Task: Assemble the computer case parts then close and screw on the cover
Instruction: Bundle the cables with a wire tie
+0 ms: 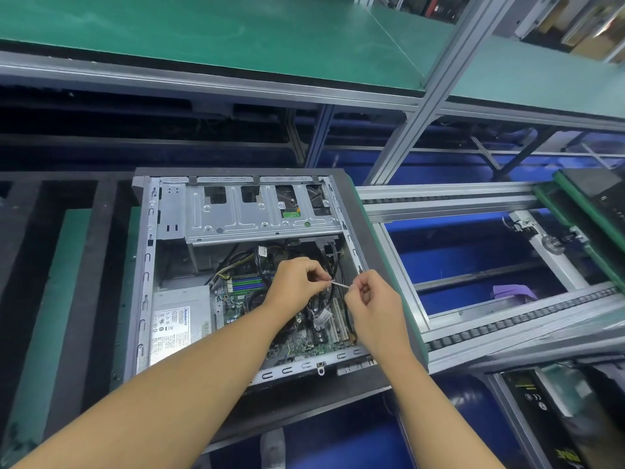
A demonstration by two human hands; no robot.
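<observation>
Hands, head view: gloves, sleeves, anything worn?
Nothing worn. Left hand and right hand are bare: no gloves, rings or watch showing. Left forearm and right forearm are uncovered to the frame edge, with no sleeves or wrist strap.

Case frame noted as bare silver-grey, drive cage the same. Motherboard green, memory slots blue. Power supply silver, label white with dark print. Cables black, one wire bundle yellow and black. Thin strip white. Shelf mat green. Rails silver. Cloth purple.
</observation>
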